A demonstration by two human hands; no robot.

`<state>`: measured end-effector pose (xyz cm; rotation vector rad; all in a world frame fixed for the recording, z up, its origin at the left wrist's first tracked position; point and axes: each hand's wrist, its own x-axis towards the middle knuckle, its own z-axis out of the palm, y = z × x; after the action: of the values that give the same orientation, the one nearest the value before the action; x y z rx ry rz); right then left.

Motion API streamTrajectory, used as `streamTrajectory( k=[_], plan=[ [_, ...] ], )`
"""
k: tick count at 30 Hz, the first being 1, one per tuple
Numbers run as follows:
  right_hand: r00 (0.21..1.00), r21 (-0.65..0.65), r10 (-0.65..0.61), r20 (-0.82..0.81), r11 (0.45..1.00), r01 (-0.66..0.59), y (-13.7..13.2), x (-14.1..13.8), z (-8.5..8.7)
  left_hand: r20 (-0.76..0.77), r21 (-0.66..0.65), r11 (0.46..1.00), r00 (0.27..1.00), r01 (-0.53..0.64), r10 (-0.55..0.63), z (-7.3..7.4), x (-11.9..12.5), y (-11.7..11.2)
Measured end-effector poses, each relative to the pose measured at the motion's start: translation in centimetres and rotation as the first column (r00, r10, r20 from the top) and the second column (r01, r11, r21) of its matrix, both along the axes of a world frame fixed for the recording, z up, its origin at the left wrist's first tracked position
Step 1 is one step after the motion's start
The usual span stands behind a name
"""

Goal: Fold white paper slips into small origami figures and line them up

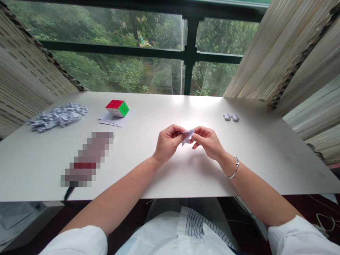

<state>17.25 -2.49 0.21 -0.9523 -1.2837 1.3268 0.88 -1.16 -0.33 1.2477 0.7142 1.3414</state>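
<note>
A small folded piece of white paper is held up over the white table, between my two hands. My left hand pinches its left side with thumb and index finger. On the other side my right hand grips the paper's right edge between thumb and fingers. Pointed corners of the paper stick out above and below; the parts under my fingertips are hidden. A silver bracelet circles my right wrist.
On the white table, a heap of folded papers lies far left. A puzzle cube sits on paper sheets. A blurred-out object lies at left front, two folded paper pieces at back right. Windows and curtains stand behind.
</note>
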Motion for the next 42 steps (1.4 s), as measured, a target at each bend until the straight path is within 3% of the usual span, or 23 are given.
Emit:
streamTrajectory(
  k=[7,15,22,26,29,36,42],
  plan=[
    [0.998,0.030,-0.035,0.043,0.999,0.034,0.1,0.1,0.0,-0.038,-0.003,1.000,0.999,0.030,-0.030,0.2,-0.1,-0.1],
    [0.982,0.200,-0.101,0.159,0.977,0.069,0.3,0.7,-0.3,-0.137,0.000,0.983,0.973,0.186,-0.184,0.8,-1.4,0.6],
    [0.918,0.465,-0.223,0.327,0.884,0.049,0.0,0.9,-0.2,-0.320,0.227,0.962,0.945,0.150,-0.072,0.8,-1.3,0.3],
    [0.893,0.546,-0.277,0.355,0.836,0.042,-0.1,1.0,-0.1,-0.431,0.332,0.935,0.902,0.129,0.029,0.8,-1.1,0.1],
    [0.890,0.534,-0.286,0.354,0.843,0.059,0.0,1.1,-0.2,-0.449,0.311,0.943,0.893,0.122,0.032,0.7,-1.1,0.1],
    [0.943,0.398,-0.209,0.258,0.913,0.093,0.3,1.0,-0.6,-0.315,0.128,0.977,0.941,0.171,-0.123,0.3,-1.4,0.4],
    [0.947,0.359,-0.171,0.272,0.931,0.065,-0.1,1.1,0.0,-0.314,0.164,0.982,0.949,0.095,-0.040,0.0,-1.3,0.6]
  ],
)
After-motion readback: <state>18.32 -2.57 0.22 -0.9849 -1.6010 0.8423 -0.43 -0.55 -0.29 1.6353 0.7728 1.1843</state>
